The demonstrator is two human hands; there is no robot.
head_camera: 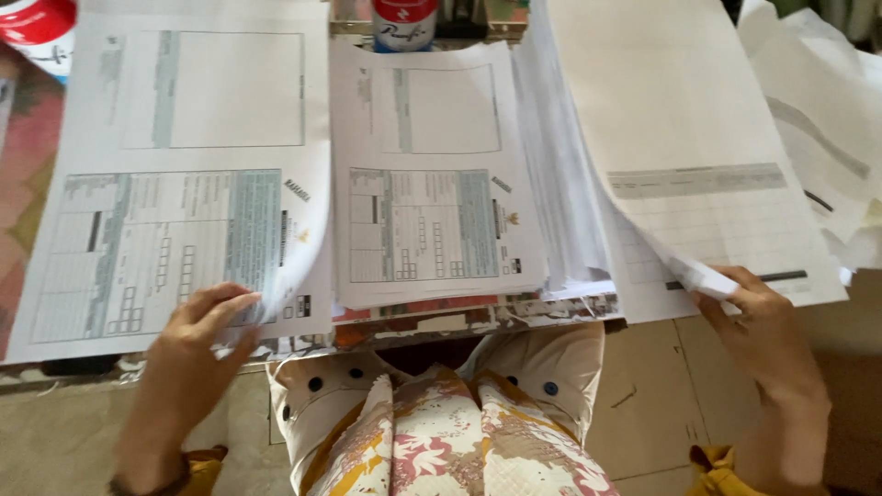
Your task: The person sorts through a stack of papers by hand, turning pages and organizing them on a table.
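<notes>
Left form sheet (184,184) lies beside middle stack (432,174), w/ right pile (698,147) beyond; can (404,23) behind the stack.

White printed forms (184,184) carry grey-blue shaded tables, above a cream, yellow and pink floral garment (441,432).
</notes>
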